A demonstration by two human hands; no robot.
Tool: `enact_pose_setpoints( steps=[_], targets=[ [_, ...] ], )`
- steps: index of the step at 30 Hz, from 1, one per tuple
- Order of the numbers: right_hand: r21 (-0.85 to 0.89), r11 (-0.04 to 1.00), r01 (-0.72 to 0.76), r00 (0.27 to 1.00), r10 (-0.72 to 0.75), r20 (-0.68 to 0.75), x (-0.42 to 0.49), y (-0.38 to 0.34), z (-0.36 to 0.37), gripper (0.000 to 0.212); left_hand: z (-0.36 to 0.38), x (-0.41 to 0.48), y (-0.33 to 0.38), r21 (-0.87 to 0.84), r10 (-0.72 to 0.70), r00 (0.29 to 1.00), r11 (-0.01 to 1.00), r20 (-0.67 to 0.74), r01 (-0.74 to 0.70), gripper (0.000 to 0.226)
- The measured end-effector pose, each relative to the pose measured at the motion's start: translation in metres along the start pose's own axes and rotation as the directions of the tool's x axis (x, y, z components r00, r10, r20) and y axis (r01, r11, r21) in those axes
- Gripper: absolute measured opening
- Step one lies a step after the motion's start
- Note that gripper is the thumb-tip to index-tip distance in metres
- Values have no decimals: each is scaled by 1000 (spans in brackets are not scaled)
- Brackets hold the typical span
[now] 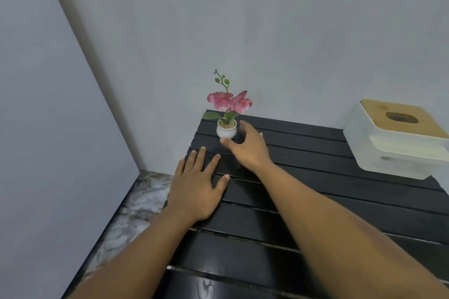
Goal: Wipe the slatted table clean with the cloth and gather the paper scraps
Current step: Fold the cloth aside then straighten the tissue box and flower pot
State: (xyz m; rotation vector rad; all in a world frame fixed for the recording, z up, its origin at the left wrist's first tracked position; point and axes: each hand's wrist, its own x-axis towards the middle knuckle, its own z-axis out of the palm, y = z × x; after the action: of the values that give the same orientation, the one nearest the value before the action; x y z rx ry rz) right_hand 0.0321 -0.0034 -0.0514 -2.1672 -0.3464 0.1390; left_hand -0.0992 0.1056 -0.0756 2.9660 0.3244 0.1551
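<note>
left hand (pixel 194 189) flat on table (pixel 315 201), fingers straight, near its left edge. pot (pixel 226 130) at far left corner. right hand (pixel 245 145) spread wide just right of pot, holding nothing. box (pixel 393 138) far right.

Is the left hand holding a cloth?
No, the left hand lies flat on the black table, fingers spread, holding nothing.

White pot (pixel 226 130) of pink orchid stands well left of a white, wooden-lidded tissue box (pixel 393 150)
</note>
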Motion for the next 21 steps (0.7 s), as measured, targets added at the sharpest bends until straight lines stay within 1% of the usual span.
enact_pose_setpoints(
  steps=[2,4,8,10,15,18,21],
  targets=[
    [58,998,-5,998,9,-55,8,1,8,82,2,1,0,1,8,1000,1000,-15,-8,69],
    [66,998,5,995,1,-103,11,-1,11,74,3,2,-1,-1,14,1000,1000,-13,-14,67],
    [-18,999,26,987,-29,-155,9,-7,11,50,4,2,-1,-7,12,1000,1000,-8,-12,67],
    [-25,999,34,983,-37,-181,8,-7,12,43,4,2,0,-6,11,1000,1000,-6,-11,68],
    [40,999,31,983,-23,-180,6,-3,8,41,2,2,1,1,4,1000,1000,3,-4,73],
    [2,1000,23,987,-22,-158,2,3,-11,43,-5,2,7,3,-14,998,1000,57,14,71],
    [-32,999,-2,985,-3,-175,-3,17,-43,42,-11,6,27,-24,-16,993,1000,117,18,68]
  ],
)
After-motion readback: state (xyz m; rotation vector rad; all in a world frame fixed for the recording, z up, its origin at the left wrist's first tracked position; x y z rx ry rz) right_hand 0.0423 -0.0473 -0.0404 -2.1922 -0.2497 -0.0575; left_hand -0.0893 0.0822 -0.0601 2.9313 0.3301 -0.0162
